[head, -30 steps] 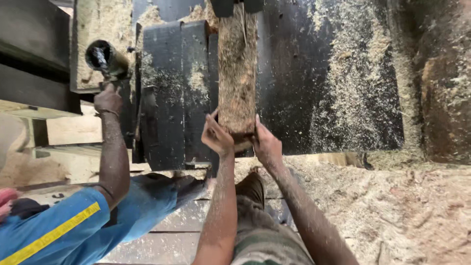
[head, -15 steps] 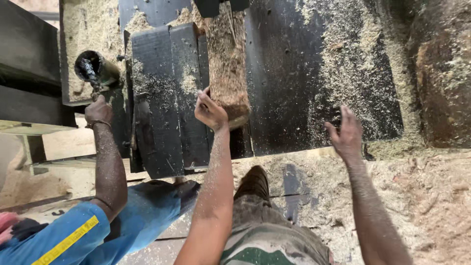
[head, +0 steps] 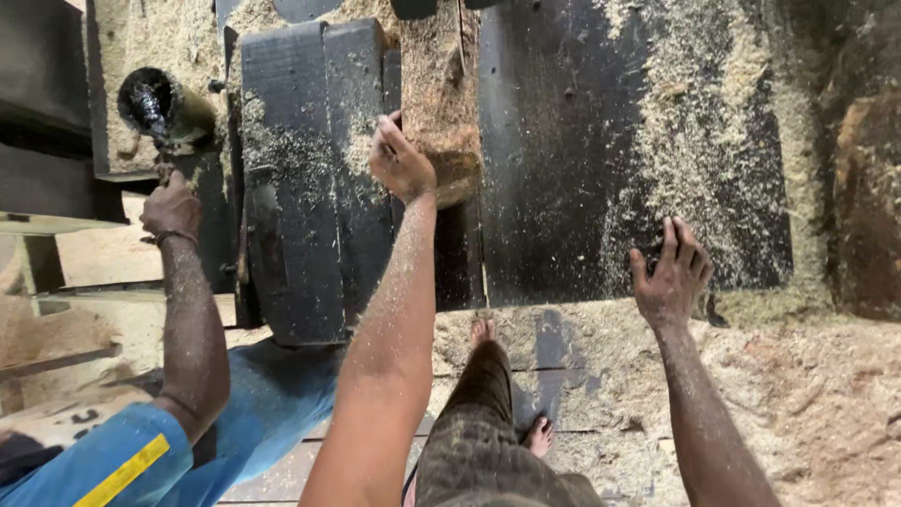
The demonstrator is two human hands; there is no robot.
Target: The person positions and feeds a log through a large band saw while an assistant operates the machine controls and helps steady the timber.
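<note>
Two bare arms dusted with sawdust reach forward from the wearer over a dark sawmill table (head: 563, 141). The left hand (head: 399, 164) presses against the near end of a rough wooden plank (head: 441, 103), fingers curled loosely over its left edge and palm on the wood, so it rests on the plank rather than closing around it. The plank lies lengthwise on the table, running away from the wearer, its near end ragged and pale brown, with a thick black guide block (head: 310, 178) just beside it on the left. The right hand (head: 671, 272) is well apart from the plank, off to the right, fingers spread wide and empty, hovering at the near edge of the dark table where sawdust (head: 685, 122) lies in a broad pale streak. Further left a co-worker's hand (head: 171, 208), with a band at the wrist, reaches up to a dark cylindrical machine part (head: 164, 108); whether it grips anything I cannot tell. That person wears a blue sleeve (head: 113, 465) with a yellow stripe and blue trousers. Below, the wearer's bare feet (head: 481, 329) stand on wooden floorboards (head: 554, 347) covered with sawdust, one foot near the table's edge and the other a little nearer.
</note>
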